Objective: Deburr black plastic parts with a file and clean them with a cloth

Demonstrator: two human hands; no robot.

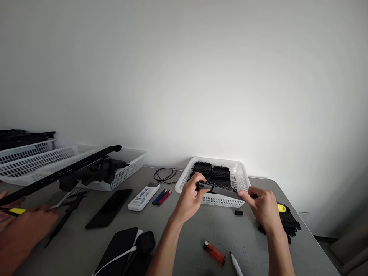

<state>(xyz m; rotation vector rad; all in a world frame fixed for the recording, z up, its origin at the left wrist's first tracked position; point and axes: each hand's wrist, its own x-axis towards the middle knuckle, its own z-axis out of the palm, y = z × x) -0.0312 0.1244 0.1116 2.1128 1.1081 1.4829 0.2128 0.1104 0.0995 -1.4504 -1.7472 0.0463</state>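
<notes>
A dark strip-shaped part (224, 191) is stretched between my two hands, above the front rim of a white basket (214, 201). My left hand (192, 195) pinches its left end between thumb and fingers. At the right end, my right hand (260, 203) grips it with the thumb pressed along the tip. Black toothed pieces (220, 175) lie in rows inside the basket. Just below the basket is a small black block (239, 212). More black toothed pieces (289, 220) and a yellow-handled tool (281, 207) rest beside my right wrist, partly hidden by it.
A co-worker's hands (31, 226) work at the left with a long black part (66, 170). Also on the table are a phone (109, 209), a white box (143, 196), two lighters (161, 197), a red lighter (214, 253), a marker (235, 264) and a cable (165, 175).
</notes>
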